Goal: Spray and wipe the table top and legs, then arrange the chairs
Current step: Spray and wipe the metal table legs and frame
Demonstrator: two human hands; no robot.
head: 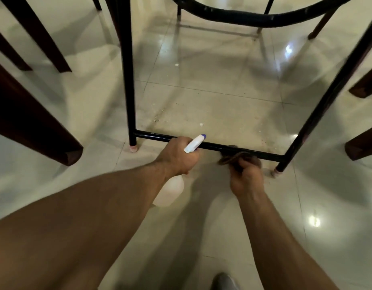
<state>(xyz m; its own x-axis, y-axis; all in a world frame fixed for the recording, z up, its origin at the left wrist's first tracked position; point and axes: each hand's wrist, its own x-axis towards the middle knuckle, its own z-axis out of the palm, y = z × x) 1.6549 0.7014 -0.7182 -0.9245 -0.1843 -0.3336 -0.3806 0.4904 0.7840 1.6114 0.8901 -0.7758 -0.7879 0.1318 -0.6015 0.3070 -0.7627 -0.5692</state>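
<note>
I look down under the table at its black metal frame. A low black crossbar [153, 136] joins the left table leg [128, 70] and the right table leg [327, 101] just above the floor. My left hand [176, 156] grips a white spray bottle [170, 192] whose purple-tipped nozzle [198, 141] points right over the bar. My right hand [246, 176] grips a dark brown cloth [233, 156] pressed against the crossbar near its right end.
Dark wooden chair legs stand at the left [34, 122] and at the right edge [363, 143]. The glossy tiled floor [212, 101] under the table shows crumbs and dust. A curved black frame ring [254, 17] runs across the top. A grey shoe [224, 281] shows at the bottom.
</note>
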